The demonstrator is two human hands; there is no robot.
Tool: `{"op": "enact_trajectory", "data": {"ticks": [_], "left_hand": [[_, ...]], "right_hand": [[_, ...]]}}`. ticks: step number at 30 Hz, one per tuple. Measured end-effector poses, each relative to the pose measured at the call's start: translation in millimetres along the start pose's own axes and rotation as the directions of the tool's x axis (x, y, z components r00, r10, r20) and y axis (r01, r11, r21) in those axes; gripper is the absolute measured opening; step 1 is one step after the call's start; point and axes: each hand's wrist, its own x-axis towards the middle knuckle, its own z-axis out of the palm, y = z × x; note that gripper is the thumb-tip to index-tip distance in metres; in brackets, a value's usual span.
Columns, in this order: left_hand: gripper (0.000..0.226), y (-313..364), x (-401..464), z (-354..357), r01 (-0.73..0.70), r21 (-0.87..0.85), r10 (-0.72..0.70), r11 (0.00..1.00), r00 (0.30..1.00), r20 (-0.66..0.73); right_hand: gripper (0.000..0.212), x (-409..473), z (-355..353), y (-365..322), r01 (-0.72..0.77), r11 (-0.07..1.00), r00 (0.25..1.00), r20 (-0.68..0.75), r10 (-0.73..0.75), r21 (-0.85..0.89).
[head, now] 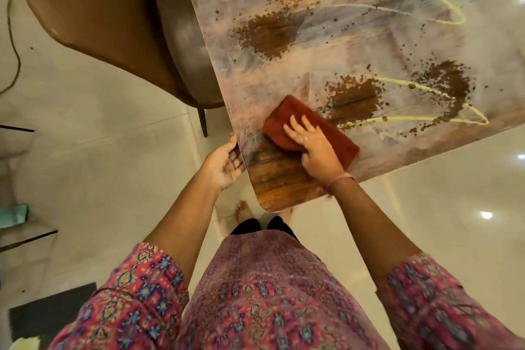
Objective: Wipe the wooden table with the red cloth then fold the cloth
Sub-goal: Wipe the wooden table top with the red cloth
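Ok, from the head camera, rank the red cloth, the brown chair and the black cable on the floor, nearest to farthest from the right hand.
1. Red cloth: directly under the right hand, on the near corner of the wooden table.
2. Brown chair: beyond the table's left edge.
3. Black cable: on the floor at the far left.

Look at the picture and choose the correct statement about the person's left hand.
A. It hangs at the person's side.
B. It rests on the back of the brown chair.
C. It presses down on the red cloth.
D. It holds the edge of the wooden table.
D: the left hand is at the side edge of the wooden table, its fingers curled round it, while the right hand presses the red cloth.
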Motion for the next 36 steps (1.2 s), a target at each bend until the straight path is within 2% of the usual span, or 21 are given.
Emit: {"op": "enact_trajectory", "data": {"ticks": [2, 4, 6, 8, 12, 15, 16, 18, 20, 23, 26, 29, 32, 34, 36], "left_hand": [[0.029, -0.2, 1.2, -1.1, 0.002, -0.002, -0.002, 1.0, 1.0, -0.003], [0.026, 1.2, 1.4, 0.6, 0.011, 0.006, -0.011, 1.0, 1.0, -0.006], [0.022, 1.9, 1.9, 1.6, 0.032, 0.007, -0.032, 0.999, 0.999, -0.01], [0.022, 2.7, 1.7, 1.0, 0.045, -0.005, -0.045, 0.999, 0.999, 0.0], [0.025, 7.5, 0.0, -3.8, 0.062, -0.016, -0.061, 0.998, 0.997, 0.056], [0.037, 9.3, -3.0, -5.1, 0.087, -0.065, -0.079, 0.994, 0.99, 0.117], [0.044, 9.4, -4.1, -6.1, 0.088, -0.093, -0.075, 0.992, 0.988, 0.136], [0.054, 9.4, -5.7, -10.5, 0.095, -0.145, -0.07, 0.985, 0.983, 0.17], [0.059, 8.8, -6.9, -18.2, 0.125, -0.18, -0.091, 0.976, 0.978, 0.188], [0.057, 11.9, -4.0, -27.6, 0.125, -0.217, -0.076, 0.968, 0.973, 0.22], [0.056, 21.0, 0.0, -29.6, 0.107, -0.114, -0.087, 0.988, 0.982, 0.166], [0.054, 26.0, 0.1, -29.2, 0.086, -0.053, -0.077, 0.995, 0.985, 0.154], [0.056, 23.5, -0.1, -26.2, 0.081, -0.055, -0.072, 0.995, 0.986, 0.148], [0.058, 21.2, -1.1, -24.6, 0.083, -0.071, -0.072, 0.994, 0.987, 0.145], [0.057, 21.9, -1.2, -25.9, 0.087, -0.097, -0.073, 0.991, 0.988, 0.133]], "right_hand": [[0.085, -4.6, 13.1, -14.3, -0.039, 0.998, 0.999, -0.033, 0.038, -0.05], [0.085, -41.8, 35.4, -20.8, 0.09, 0.992, 0.996, 0.034, -0.088, -0.091], [0.079, -87.5, 45.2, -14.0, 0.207, 0.977, 0.974, 0.111, -0.2, -0.054], [0.076, -102.6, 34.2, 3.8, 0.242, 0.97, 0.964, 0.123, -0.236, -0.034], [0.084, -34.0, 2.1, 4.2, 0.122, 0.991, 0.991, 0.069, -0.118, -0.048], [0.083, 33.7, -0.1, -33.9, -0.035, 0.995, 0.999, -0.038, 0.032, -0.093], [0.081, 42.0, 8.2, -49.4, -0.022, 0.994, 0.998, -0.056, 0.016, -0.109], [0.076, 25.9, 37.8, -70.3, 0.142, 0.979, 0.99, -0.003, -0.144, -0.147], [0.073, -22.7, 64.0, -73.2, 0.289, 0.947, 0.954, 0.119, -0.273, -0.143], [0.071, -63.6, 66.3, -52.3, 0.326, 0.945, 0.926, 0.215, -0.31, -0.041], [0.072, -30.2, 47.5, -48.9, 0.354, 0.935, 0.912, 0.217, -0.348, 0.011], [0.079, 34.5, 23.4, -58.1, 0.295, 0.954, 0.944, 0.141, -0.3, 0.055], [0.078, 92.2, 6.3, -67.2, 0.154, 0.984, 0.987, 0.041, -0.158, 0.088], [0.078, 95.3, 11.0, -73.4, 0.115, 0.991, 0.993, -0.005, -0.115, 0.069], [0.08, 56.5, 29.4, -71.2, 0.133, 0.99, 0.991, -0.016, -0.133, 0.044]]}}
